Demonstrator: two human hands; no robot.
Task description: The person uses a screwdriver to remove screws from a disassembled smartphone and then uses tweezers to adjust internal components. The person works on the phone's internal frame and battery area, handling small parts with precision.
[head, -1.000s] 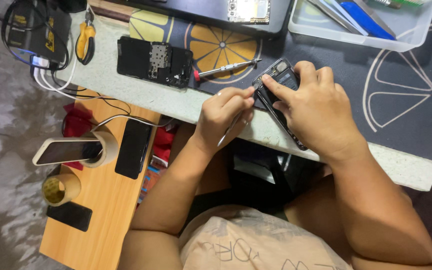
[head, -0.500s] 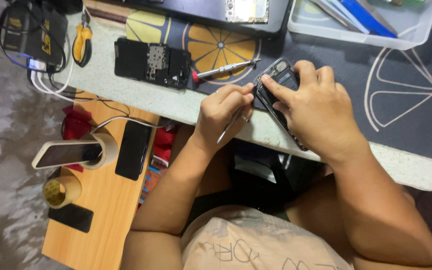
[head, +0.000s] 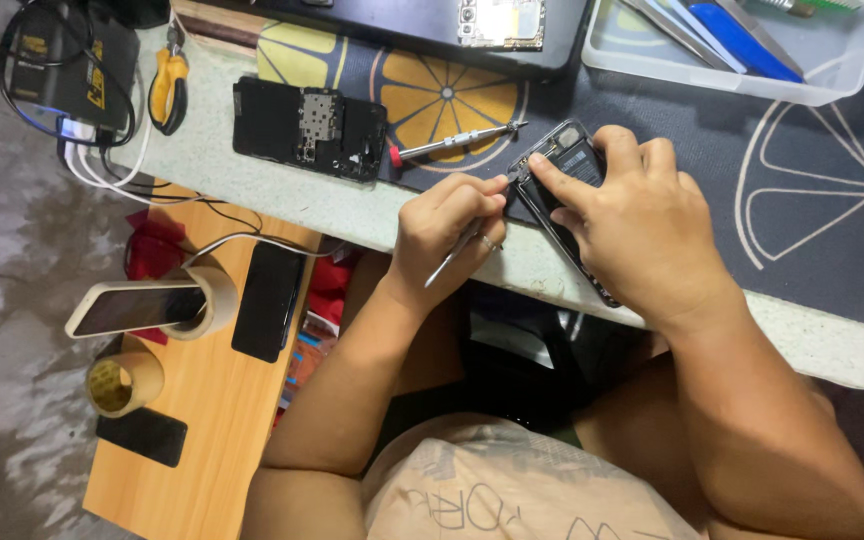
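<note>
The left hand is pinched shut on a thin metal tweezer-like tool, whose tail pokes out below the fingers toward 7 o'clock while its working end is hidden at the fingertips. Touching that hand at its 2 o'clock, the right hand lies over an opened black smartphone with its back cover off, gripping and pinning it, index finger pressed near its upper corner. The phone rests tilted on the front edge of the pale desk, at 1 o'clock from the person's body, partly on a dark mat printed with orange citrus slices. The step in hand looks like fine work on a small part at the phone's top corner; the next move probably calls for a steady pinch and a small, controlled lift or placement while the right hand holds the phone from sliding off the edge. At 10 o'clock of the hands lies a red-handled precision screwdriver, and farther the same way a removed black phone panel with a metal plate. Yellow-handled pliers and a black box with cables sit at far 10 o'clock, a clear plastic tray with blue tools at 1 o'clock. At 8 o'clock a wooden side table carries tape rolls and phones.
</note>
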